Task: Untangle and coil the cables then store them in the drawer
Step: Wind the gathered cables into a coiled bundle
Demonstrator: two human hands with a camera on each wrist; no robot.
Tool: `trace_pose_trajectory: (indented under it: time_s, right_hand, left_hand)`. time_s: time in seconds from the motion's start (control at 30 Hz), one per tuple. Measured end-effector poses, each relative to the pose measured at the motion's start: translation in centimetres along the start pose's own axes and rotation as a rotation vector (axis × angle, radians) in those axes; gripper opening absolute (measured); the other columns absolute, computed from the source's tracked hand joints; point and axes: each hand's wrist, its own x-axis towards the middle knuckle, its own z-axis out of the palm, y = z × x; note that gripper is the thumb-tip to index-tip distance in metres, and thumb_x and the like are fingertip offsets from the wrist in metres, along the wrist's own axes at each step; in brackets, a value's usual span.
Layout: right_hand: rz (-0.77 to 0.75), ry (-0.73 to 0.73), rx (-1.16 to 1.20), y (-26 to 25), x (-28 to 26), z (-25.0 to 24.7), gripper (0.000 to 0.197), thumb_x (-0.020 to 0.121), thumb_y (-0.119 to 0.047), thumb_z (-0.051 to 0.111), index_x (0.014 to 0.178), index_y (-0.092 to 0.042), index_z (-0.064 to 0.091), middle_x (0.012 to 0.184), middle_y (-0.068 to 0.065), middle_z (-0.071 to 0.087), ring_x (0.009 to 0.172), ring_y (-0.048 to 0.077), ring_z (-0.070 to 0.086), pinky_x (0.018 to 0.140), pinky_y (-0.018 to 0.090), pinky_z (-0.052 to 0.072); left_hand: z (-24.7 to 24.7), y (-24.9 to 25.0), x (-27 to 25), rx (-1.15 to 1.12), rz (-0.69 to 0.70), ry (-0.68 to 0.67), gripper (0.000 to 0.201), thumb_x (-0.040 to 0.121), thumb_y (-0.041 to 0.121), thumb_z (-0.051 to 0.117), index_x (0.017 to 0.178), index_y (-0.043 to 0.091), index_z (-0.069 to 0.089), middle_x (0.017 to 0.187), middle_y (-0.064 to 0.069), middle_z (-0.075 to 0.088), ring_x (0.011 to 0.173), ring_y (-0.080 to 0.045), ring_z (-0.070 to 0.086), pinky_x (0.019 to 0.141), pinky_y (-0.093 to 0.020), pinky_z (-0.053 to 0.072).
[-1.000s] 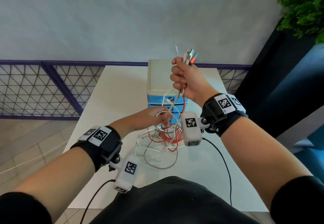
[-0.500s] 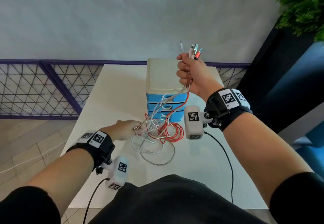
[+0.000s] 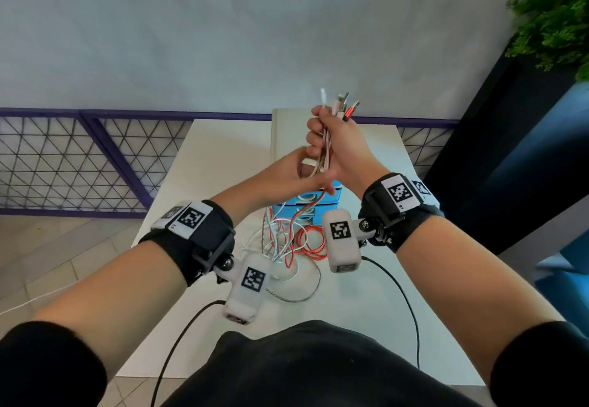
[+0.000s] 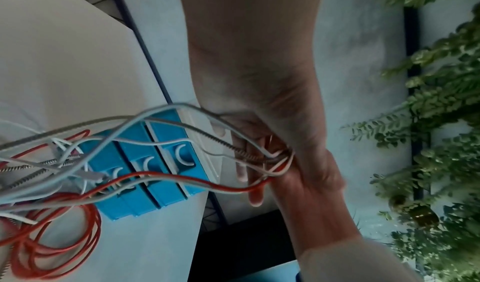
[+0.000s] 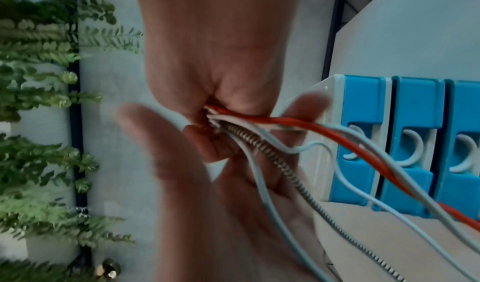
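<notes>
My right hand (image 3: 339, 146) is raised above the blue drawer unit (image 3: 288, 142) and grips a bundle of cables in its fist, their plug ends (image 3: 342, 105) sticking up out of it. In the right wrist view the right hand (image 5: 221, 71) clamps a red cable (image 5: 324, 130), white ones and a braided metal cable (image 5: 280, 163). My left hand (image 3: 287, 173) sits just under that fist. Its palm (image 5: 207, 214) is open, thumb and fingers spread, the strands running across it. The rest hangs down into a tangle (image 3: 287, 240) on the table. All three drawers (image 4: 166, 142) are closed.
The white table (image 3: 223, 158) ends at a purple lattice railing (image 3: 79, 158) by the wall. A dark planter with a green plant (image 3: 554, 14) stands at the right. Black wrist-camera leads (image 3: 404, 298) trail over the near table edge.
My left hand has left the tangle low on the left and risen to just under the right fist, opening around the hanging strands. The right hand has kept hold of the cable ends.
</notes>
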Motion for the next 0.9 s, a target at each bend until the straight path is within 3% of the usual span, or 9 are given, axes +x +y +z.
trace_pose_trajectory:
  time_s: [0.07, 0.13, 0.27, 0.37, 0.5, 0.7, 0.77, 0.83, 0.9]
  right_hand:
    - [-0.032, 0.03, -0.017, -0.5, -0.2, -0.1, 0.02, 0.103, -0.017, 0.038, 0.087, -0.013, 0.048, 0.054, -0.004, 0.036, 0.037, 0.006, 0.028, 0.033, 0.016, 0.024]
    - [-0.045, 0.046, -0.123, -0.6, -0.3, -0.3, 0.019, 0.103, -0.018, 0.037, 0.088, -0.014, 0.048, 0.054, -0.005, 0.031, 0.036, 0.006, 0.023, 0.032, 0.016, 0.019]
    - [-0.093, 0.083, -0.307, -1.2, 0.0, -1.1, 0.02, 0.103, -0.02, 0.036, 0.087, -0.017, 0.047, 0.048, -0.009, 0.03, 0.036, 0.006, 0.021, 0.034, 0.015, 0.017]
    - [-0.135, 0.155, -0.388, -2.0, 0.3, -2.7, 0.019, 0.103, -0.022, 0.037, 0.089, -0.016, 0.048, 0.046, -0.01, 0.032, 0.036, 0.006, 0.023, 0.035, 0.016, 0.019]
    - [-0.176, 0.252, -0.548, -2.4, 0.6, -3.9, 0.019, 0.101, -0.022, 0.037, 0.092, -0.014, 0.051, 0.048, -0.008, 0.035, 0.036, 0.008, 0.027, 0.037, 0.018, 0.021]
    - [-0.242, 0.321, -0.754, -2.2, 0.8, -4.1, 0.023, 0.101, -0.021, 0.035, 0.087, -0.016, 0.053, 0.056, -0.001, 0.038, 0.037, 0.007, 0.033, 0.038, 0.022, 0.029]
    - [-0.279, 0.345, -0.787, -2.4, 1.1, -4.4, 0.026, 0.101, -0.022, 0.036, 0.081, -0.022, 0.053, 0.06, -0.004, 0.041, 0.043, 0.008, 0.037, 0.044, 0.025, 0.031]
    - [-0.315, 0.364, -0.829, -2.5, 1.2, -4.7, 0.027, 0.101, -0.024, 0.036, 0.08, -0.026, 0.053, 0.064, -0.008, 0.044, 0.052, 0.009, 0.04, 0.05, 0.026, 0.033]
    - [-0.345, 0.403, -0.863, -2.6, 1.2, -4.9, 0.026, 0.101, -0.027, 0.037, 0.081, -0.028, 0.053, 0.066, -0.01, 0.047, 0.055, 0.009, 0.043, 0.055, 0.026, 0.035]
  left_hand:
    - [0.6, -0.6, 0.2, 0.047, -0.014, 0.005, 0.012, 0.09, 0.03, 0.061, 0.085, 0.021, 0.055, 0.069, 0.007, 0.063, 0.066, -0.003, 0.06, 0.068, -0.019, 0.048]
    - [1.1, -1.4, 0.5, 0.092, -0.012, 0.041, 0.025, 0.091, 0.031, 0.06, 0.069, 0.019, 0.053, 0.058, 0.007, 0.05, 0.049, 0.001, 0.046, 0.054, -0.016, 0.039]
    - [0.3, -4.5, 0.0, 0.447, -0.11, 0.109, 0.039, 0.091, 0.042, 0.056, 0.064, 0.014, 0.05, 0.053, 0.003, 0.042, 0.04, -0.004, 0.037, 0.044, -0.016, 0.028]
    - [-2.1, -8.1, -1.3, 0.317, -0.233, 0.204, 0.036, 0.09, 0.041, 0.058, 0.074, 0.009, 0.063, 0.052, 0.006, 0.052, 0.043, -0.01, 0.045, 0.046, -0.022, 0.038]
    - [-3.8, -10.7, -3.3, 0.457, -0.313, 0.204, 0.031, 0.09, 0.038, 0.059, 0.066, 0.02, 0.063, 0.039, 0.013, 0.054, 0.036, 0.001, 0.045, 0.042, -0.013, 0.035]
    - [-4.0, -13.1, -4.2, 0.653, -0.365, 0.151, 0.039, 0.088, 0.053, 0.053, 0.083, 0.017, 0.068, 0.068, -0.004, 0.067, 0.071, -0.023, 0.063, 0.068, -0.032, 0.047]
    - [-3.8, -13.0, -4.4, 0.721, -0.332, 0.16, 0.031, 0.091, 0.048, 0.053, 0.071, 0.026, 0.063, 0.06, 0.005, 0.059, 0.07, -0.02, 0.057, 0.07, -0.027, 0.042]
    - [-3.4, -12.9, -4.6, 0.772, -0.266, 0.181, 0.04, 0.092, 0.041, 0.054, 0.054, 0.029, 0.047, 0.053, 0.007, 0.046, 0.065, -0.018, 0.048, 0.066, -0.021, 0.037]
    - [-3.5, -12.9, -4.7, 0.742, -0.278, 0.19, 0.037, 0.089, 0.04, 0.055, 0.057, 0.023, 0.053, 0.056, 0.003, 0.046, 0.064, -0.018, 0.049, 0.056, -0.019, 0.035]
